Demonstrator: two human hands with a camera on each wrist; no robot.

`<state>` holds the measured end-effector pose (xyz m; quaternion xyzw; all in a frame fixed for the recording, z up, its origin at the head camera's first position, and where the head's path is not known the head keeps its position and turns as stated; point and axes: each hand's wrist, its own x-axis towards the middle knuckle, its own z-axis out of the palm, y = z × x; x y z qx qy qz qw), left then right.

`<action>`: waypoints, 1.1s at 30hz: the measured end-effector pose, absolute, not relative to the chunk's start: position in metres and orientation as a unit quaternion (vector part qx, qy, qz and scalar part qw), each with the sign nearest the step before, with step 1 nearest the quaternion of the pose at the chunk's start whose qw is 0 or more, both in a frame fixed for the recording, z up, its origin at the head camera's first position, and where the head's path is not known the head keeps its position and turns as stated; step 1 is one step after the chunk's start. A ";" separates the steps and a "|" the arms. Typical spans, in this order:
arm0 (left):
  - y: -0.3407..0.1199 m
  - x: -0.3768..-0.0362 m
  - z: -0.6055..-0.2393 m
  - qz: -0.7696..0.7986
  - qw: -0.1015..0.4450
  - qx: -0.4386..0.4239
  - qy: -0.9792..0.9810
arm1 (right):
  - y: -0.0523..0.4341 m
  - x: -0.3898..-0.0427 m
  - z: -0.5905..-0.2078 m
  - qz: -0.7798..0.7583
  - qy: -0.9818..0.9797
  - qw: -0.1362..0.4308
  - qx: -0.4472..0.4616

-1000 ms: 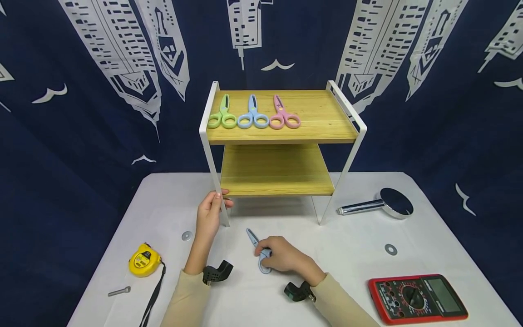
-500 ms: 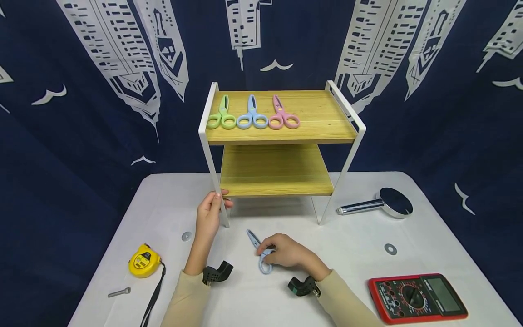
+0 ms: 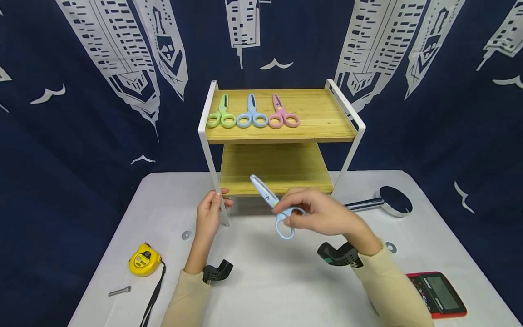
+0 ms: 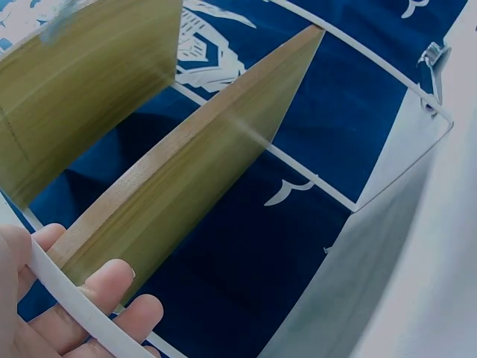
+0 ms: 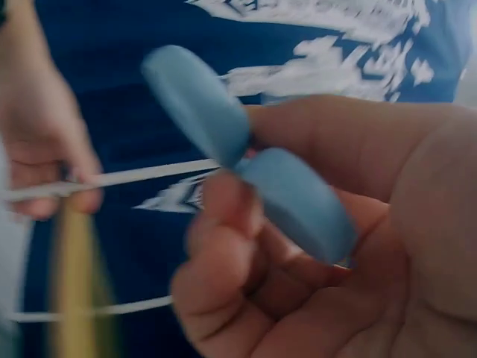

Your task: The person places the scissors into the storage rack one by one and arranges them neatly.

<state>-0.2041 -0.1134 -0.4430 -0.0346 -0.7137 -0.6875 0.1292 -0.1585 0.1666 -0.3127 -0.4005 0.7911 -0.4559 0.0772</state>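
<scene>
My right hand (image 3: 316, 213) holds a pair of light blue scissors (image 3: 273, 205) by the handles, lifted off the table in front of the lower shelf, blades pointing up and left. In the right wrist view the blue handles (image 5: 246, 156) sit pinched between thumb and fingers. My left hand (image 3: 209, 213) grips the front left leg of the white-framed wooden rack (image 3: 210, 154); in the left wrist view the fingers (image 4: 112, 298) wrap the white bar. On the top shelf lie green scissors (image 3: 222, 116), blue scissors (image 3: 251, 115) and pink scissors (image 3: 283, 116).
On the white table (image 3: 261, 281) lie a yellow tape measure (image 3: 144, 260), a bolt (image 3: 119, 291), two washers (image 3: 187, 235) (image 3: 391, 247), a chrome shower head (image 3: 384, 202) at the right, and a red multimeter (image 3: 439, 293) at the front right.
My right hand has lifted the light blue scissors off the table and carried them up and right toward the lower shelf. The left hand stays on the rack leg.
</scene>
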 end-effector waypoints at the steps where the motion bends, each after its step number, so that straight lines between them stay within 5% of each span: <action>1: -0.113 -0.204 -0.443 -0.689 0.131 -0.036 -0.712 | 0.170 -0.158 -0.300 -0.458 0.785 0.052 -0.413; 5: -0.114 -0.205 -0.443 -0.689 0.138 -0.041 -0.711 | 0.179 -0.162 -0.251 -0.458 0.785 -0.064 -0.412; 10: -0.115 -0.206 -0.442 -0.688 0.139 -0.044 -0.711 | 0.185 -0.177 -0.203 -0.418 0.855 -0.141 -0.272; 20: -0.115 -0.204 -0.443 -0.690 0.136 -0.042 -0.710 | 0.187 -0.233 -0.166 -0.282 0.947 -0.096 -0.117; 27: -0.113 -0.204 -0.444 -0.695 0.136 -0.048 -0.705 | 0.182 -0.255 -0.162 -0.223 0.968 -0.041 -0.104; 33: -0.112 -0.205 -0.445 -0.695 0.137 -0.048 -0.704 | 0.176 -0.258 -0.166 -0.165 0.979 -0.058 -0.106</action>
